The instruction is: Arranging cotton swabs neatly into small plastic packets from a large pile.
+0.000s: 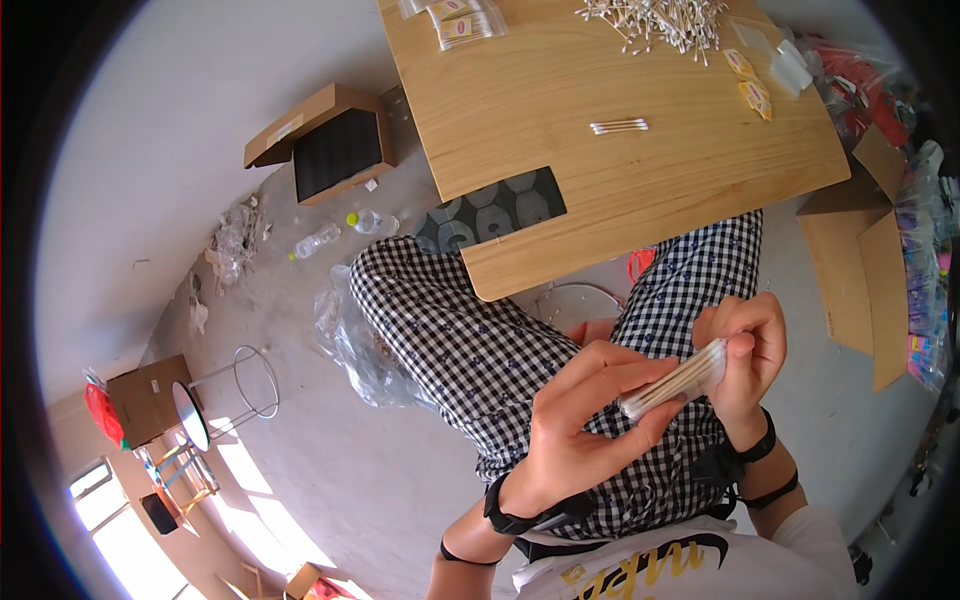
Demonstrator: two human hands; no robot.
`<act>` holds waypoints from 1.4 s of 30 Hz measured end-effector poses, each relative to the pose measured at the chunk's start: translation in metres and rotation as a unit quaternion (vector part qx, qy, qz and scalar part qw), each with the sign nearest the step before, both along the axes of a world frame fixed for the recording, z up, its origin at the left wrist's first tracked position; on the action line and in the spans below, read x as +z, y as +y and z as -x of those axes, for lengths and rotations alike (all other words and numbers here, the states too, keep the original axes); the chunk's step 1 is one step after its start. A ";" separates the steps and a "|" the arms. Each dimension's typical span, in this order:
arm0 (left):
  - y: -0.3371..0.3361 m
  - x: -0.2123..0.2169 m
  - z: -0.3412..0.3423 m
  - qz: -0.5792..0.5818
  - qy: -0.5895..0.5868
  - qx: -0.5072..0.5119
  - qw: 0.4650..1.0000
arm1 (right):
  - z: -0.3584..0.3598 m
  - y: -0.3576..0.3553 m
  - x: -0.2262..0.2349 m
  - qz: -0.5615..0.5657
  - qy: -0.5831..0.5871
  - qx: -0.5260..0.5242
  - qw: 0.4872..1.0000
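Note:
Over my lap, a small bundle of cotton swabs (672, 384) in a clear plastic bag lies tilted between my hands. My left hand (580, 418) grips its lower end between thumb and fingers. At the upper end, the fingers of my right hand (748, 355) pinch the bag. On the wooden table (520, 110) ahead lies a short row of loose swabs (619, 126). A large heap of cotton swabs (668, 24) spreads at the far edge, with yellow paper labels (752, 96) and clear plastic bags (790, 68) to its right. Filled swab packets (462, 24) sit at the far left.
An open cardboard box (850, 260) stands right of the table, beside bagged colourful goods (925, 260). To the left are another open box (345, 150), plastic bottles (372, 222) and crumpled clear plastic (360, 345) on the floor. The table's near edge has a notch.

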State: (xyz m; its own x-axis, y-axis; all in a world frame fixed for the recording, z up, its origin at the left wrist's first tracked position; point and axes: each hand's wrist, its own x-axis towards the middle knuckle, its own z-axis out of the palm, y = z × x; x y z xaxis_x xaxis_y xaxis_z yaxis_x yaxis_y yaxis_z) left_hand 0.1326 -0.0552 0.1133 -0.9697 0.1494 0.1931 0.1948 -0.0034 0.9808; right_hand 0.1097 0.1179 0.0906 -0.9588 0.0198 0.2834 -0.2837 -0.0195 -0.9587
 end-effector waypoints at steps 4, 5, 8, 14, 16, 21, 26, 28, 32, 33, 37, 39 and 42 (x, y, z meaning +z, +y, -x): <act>-0.009 0.001 -0.001 -0.066 -0.072 -0.042 0.994 | -0.005 0.007 -0.001 0.060 -0.056 0.010 0.997; -0.012 0.001 -0.002 -0.103 -0.119 -0.052 0.986 | -0.005 0.009 -0.002 0.060 -0.056 0.009 0.997; -0.023 0.000 -0.004 -0.153 -0.199 -0.078 0.965 | -0.006 0.011 0.000 0.040 -0.068 0.006 0.997; -0.029 -0.003 -0.003 -0.169 -0.213 -0.092 0.958 | -0.008 0.013 0.005 0.010 -0.060 -0.008 0.998; -0.027 -0.005 -0.004 -0.177 -0.218 -0.075 0.957 | -0.007 0.011 0.010 -0.014 -0.107 -0.023 0.994; -0.027 -0.002 -0.007 -0.168 -0.198 -0.045 0.965 | -0.008 0.008 0.021 -0.010 -0.110 -0.041 0.993; -0.027 -0.002 -0.005 -0.134 -0.139 -0.064 0.979 | -0.008 0.004 0.020 -0.009 -0.101 -0.056 0.993; -0.025 -0.003 -0.006 -0.117 -0.128 -0.064 0.983 | -0.008 0.004 0.024 -0.008 -0.132 -0.036 0.991; -0.023 -0.005 -0.007 -0.094 -0.106 -0.048 0.989 | -0.011 0.003 0.028 -0.032 -0.099 -0.057 0.993; -0.022 -0.004 -0.006 -0.094 -0.106 -0.048 0.989 | -0.012 0.003 0.028 -0.032 -0.099 -0.057 0.993; -0.020 -0.002 -0.001 -0.005 -0.022 -0.033 0.999 | -0.013 0.003 0.029 -0.058 -0.076 -0.047 0.994; -0.017 -0.002 0.000 0.031 0.020 -0.028 0.999 | -0.015 0.003 0.028 -0.062 -0.072 -0.043 0.995; -0.011 0.005 -0.001 0.070 0.041 0.007 0.997 | -0.018 0.003 0.027 -0.068 -0.061 -0.035 0.995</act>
State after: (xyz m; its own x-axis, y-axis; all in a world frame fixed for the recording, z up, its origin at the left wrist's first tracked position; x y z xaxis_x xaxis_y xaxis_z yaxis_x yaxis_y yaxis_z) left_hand 0.1341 -0.0661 0.1180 -0.9536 0.1677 0.2499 0.2734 0.1363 0.9522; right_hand 0.1280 0.1206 0.1180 -0.9838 0.0567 0.1699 -0.1617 0.1276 -0.9786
